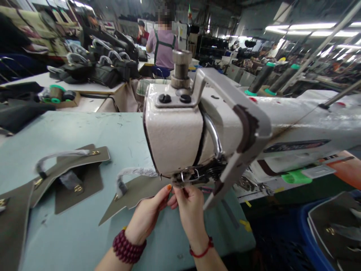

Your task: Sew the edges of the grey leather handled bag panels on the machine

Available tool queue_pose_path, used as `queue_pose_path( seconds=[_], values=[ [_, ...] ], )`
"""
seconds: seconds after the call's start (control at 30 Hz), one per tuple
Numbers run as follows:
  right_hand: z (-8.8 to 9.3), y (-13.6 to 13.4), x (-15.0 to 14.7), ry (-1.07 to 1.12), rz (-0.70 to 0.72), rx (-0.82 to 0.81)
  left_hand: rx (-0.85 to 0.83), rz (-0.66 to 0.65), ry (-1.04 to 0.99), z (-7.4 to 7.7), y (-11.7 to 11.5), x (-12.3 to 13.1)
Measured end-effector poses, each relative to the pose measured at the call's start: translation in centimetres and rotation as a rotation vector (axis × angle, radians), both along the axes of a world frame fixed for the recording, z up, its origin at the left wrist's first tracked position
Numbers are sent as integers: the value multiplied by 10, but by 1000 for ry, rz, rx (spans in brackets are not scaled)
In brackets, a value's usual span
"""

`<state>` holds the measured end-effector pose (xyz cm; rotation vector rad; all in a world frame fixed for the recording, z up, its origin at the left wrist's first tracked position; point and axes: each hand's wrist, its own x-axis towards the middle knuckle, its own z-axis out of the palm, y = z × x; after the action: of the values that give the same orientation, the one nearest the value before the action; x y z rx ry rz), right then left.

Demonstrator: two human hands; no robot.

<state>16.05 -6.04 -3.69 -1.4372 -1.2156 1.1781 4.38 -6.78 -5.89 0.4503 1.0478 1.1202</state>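
Note:
A cream sewing machine head (175,139) fills the middle of the view. Both of my hands reach up under its needle end. My left hand (150,214), with a dark bead bracelet, has its fingers closed in a pinch just below the metal parts (194,175). My right hand (188,205), with a red cord at the wrist, pinches beside it, fingertips at the same metal parts. What they pinch is too small to see. An olive panel (138,194) with a wrapped handle (126,175) lies under the machine, left of my hands.
More olive panels with wrapped handles (73,169) lie on the pale blue table (70,233) at left. A blue bin with panels (332,226) sits at lower right. Black bags (93,67) are piled on a far table, where a person (163,45) stands with back turned.

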Motion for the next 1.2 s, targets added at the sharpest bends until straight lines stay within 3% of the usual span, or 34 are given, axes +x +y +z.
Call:
queue_pose_path(
  seconds=[0.17,0.37,0.63,0.77,1.03,1.2],
  values=[
    [1,-6,9,253,25,-64,-64,-52,161,9,-2,-4],
    [2,-5,8,415,-31,-144,-82,-63,179,17,0,-2],
    [-8,0,1,374,-63,-121,-73,-61,204,20,6,-3],
    [-8,0,1,355,-88,-103,-71,-43,325,26,11,-4],
    [-14,-7,-1,377,-52,-142,-78,15,348,20,14,-3],
    [-14,-11,1,383,-19,-152,-63,72,364,28,9,4]
  ],
)
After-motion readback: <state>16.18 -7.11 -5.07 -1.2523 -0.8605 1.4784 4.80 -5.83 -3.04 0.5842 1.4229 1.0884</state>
